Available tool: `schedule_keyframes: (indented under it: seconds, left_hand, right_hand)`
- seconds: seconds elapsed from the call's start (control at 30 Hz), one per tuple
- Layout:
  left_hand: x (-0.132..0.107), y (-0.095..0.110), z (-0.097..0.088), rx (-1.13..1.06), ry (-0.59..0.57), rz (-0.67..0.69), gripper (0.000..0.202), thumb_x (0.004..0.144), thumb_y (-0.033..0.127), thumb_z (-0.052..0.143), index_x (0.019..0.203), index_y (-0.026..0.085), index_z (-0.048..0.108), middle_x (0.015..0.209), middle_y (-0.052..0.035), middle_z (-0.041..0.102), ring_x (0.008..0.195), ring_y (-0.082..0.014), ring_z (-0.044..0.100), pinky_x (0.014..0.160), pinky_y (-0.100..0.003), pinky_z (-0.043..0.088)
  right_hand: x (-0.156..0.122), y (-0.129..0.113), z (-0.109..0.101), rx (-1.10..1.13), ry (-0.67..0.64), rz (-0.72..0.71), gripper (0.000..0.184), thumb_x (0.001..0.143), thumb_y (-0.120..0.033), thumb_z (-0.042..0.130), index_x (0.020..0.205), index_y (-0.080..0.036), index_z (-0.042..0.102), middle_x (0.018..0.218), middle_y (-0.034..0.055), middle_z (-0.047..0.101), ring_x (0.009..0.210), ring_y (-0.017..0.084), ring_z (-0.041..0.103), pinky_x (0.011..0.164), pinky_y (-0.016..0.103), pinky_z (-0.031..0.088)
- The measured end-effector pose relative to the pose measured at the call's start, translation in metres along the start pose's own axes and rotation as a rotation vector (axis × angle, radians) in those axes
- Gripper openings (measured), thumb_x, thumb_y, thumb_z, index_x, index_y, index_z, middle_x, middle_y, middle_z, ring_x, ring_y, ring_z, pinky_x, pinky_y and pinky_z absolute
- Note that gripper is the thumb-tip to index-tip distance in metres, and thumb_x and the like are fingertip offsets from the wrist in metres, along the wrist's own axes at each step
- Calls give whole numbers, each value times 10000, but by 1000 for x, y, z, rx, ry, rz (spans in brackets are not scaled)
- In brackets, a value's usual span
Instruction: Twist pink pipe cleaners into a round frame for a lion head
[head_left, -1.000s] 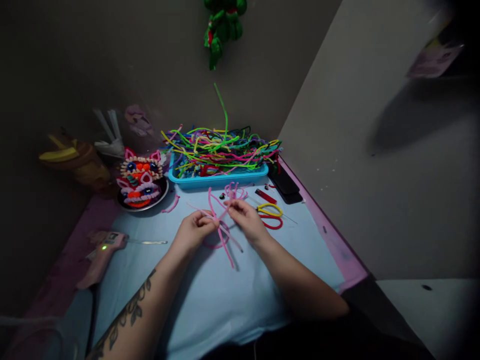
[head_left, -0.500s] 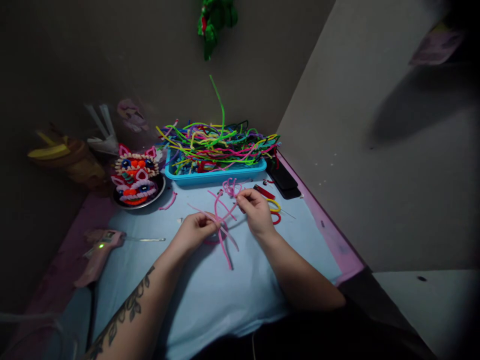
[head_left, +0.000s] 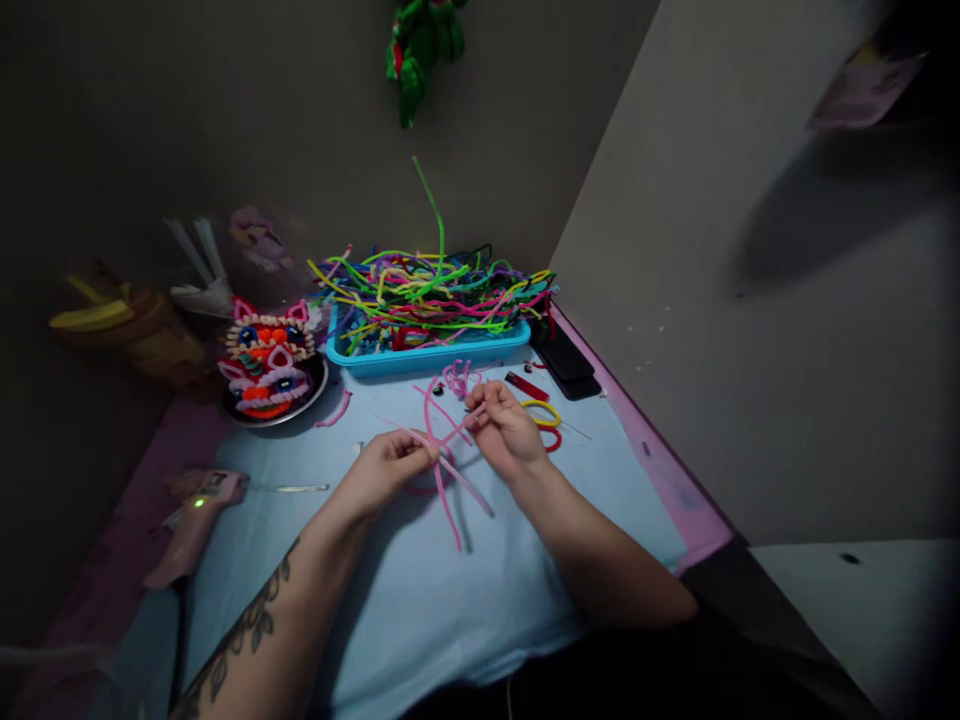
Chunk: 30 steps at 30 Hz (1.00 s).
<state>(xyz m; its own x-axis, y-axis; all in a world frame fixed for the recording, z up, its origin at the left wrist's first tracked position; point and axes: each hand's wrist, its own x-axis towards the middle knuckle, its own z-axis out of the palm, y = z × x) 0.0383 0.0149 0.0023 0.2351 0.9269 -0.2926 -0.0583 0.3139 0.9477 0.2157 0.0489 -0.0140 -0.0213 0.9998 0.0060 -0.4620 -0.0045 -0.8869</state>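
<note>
Several pink pipe cleaners (head_left: 448, 497) cross one another in a loose star shape above the blue cloth. My left hand (head_left: 390, 462) pinches them where they cross, thumb on top. One strand runs up to the right, and the fingertips of my right hand (head_left: 510, 425) are closed on its end. A pink ring-shaped piece shows partly beneath my left fingers; whether it is joined to the strands I cannot tell. Just beyond my right hand lies a curled pink pipe cleaner bundle (head_left: 460, 377).
A blue tray (head_left: 431, 360) heaped with coloured pipe cleaners stands at the back. Scissors (head_left: 551, 438), a red lighter (head_left: 527, 386) and a black phone-like object (head_left: 568, 365) lie right. Left are a metal bowl (head_left: 319, 390) with two fuzzy faces and a lit glue gun (head_left: 191, 525).
My right hand has turned, its fingers shifting their hold on the strand's end. The pale strand below my left hand now points further down and right. The view has shifted slightly.
</note>
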Motion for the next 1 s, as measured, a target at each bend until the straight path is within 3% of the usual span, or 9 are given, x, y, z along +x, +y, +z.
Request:
schedule_keyframes:
  seconds: [0.1,0.2,0.3,0.4,0.57,0.67,0.87,0.93,1.0]
  left_hand:
    - [3,0,-5,-65,48,2,287,548,388,837,607,148,691,539,-16,578,491,-106,445,496,-241,324]
    - [7,3,-14,-111,201,49,303,519,388,844,602,145,684,520,-9,575,487,-106,449,488,-237,329]
    - [10,5,-23,-133,348,87,326,497,393,845,617,137,683,526,-1,589,503,-103,474,509,-228,356]
    - [11,5,-29,-143,366,102,322,515,384,834,653,131,689,548,3,602,516,-101,488,530,-225,364]
    - [10,3,-28,-139,354,151,304,537,339,823,676,148,631,517,40,553,483,-82,451,502,-211,305]
    - [10,3,-26,-192,378,121,440,479,308,853,805,166,595,529,60,568,478,-79,471,513,-198,308]
    - [12,4,-29,-249,455,123,549,435,319,868,856,166,550,554,48,614,518,-94,536,555,-205,355]
    - [12,5,-30,-279,500,155,550,447,311,864,875,161,551,568,49,624,525,-90,539,568,-206,361]
    - [11,5,-30,-297,505,176,537,464,294,858,885,154,554,554,59,613,519,-81,522,568,-202,353]
  right_hand:
    - [0,2,-1,-1,-32,73,304,731,-441,667,813,-250,445,937,32,581,841,170,559,641,263,447]
    - [-5,4,-1,-200,-126,51,387,747,-501,669,1006,-249,529,1086,75,618,954,194,584,700,281,464]
    - [-12,8,0,-426,-224,83,418,690,-414,742,1024,-218,585,914,41,646,831,171,595,674,269,449]
    - [-16,12,2,-521,-213,99,235,707,-335,696,885,-195,632,736,-9,617,669,131,556,638,264,432]
    - [-15,10,1,-598,-128,8,104,712,-267,645,787,-196,656,654,-27,595,607,125,522,604,261,409]
    - [-14,6,-1,-693,-118,-71,108,740,-232,618,831,-202,669,643,-28,580,607,135,524,608,267,411]
    - [-25,-1,2,-825,-34,-362,146,767,-312,657,879,-219,662,806,35,629,740,184,555,661,299,432]
    - [-31,0,6,-831,-119,-288,172,783,-375,646,750,-206,650,696,24,602,659,166,534,615,289,410]
    - [-37,4,11,-773,-245,-34,249,801,-416,605,690,-196,638,577,0,561,544,137,491,533,264,371]
